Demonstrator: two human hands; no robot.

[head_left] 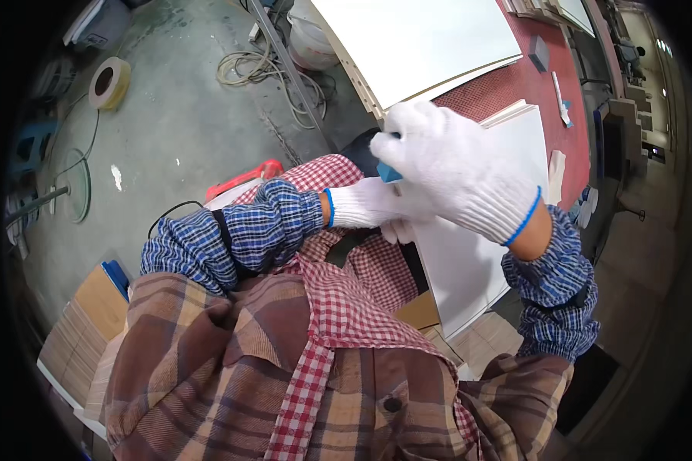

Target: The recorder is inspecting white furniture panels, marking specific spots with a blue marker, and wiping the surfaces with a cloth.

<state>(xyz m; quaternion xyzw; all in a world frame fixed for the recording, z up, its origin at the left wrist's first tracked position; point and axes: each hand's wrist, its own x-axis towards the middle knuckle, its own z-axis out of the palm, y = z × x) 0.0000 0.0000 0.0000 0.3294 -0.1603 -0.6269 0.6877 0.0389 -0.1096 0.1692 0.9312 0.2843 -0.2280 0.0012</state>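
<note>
The white panel is seen below and to the right of the hands, its long axis seemingly directed away from the body and slightly rightward. By the right hand, which is held above it, a small blue piece is gripped. The left hand is placed just under the right, nearer to the panel's left edge; whether anything is clasped there cannot be told.
</note>
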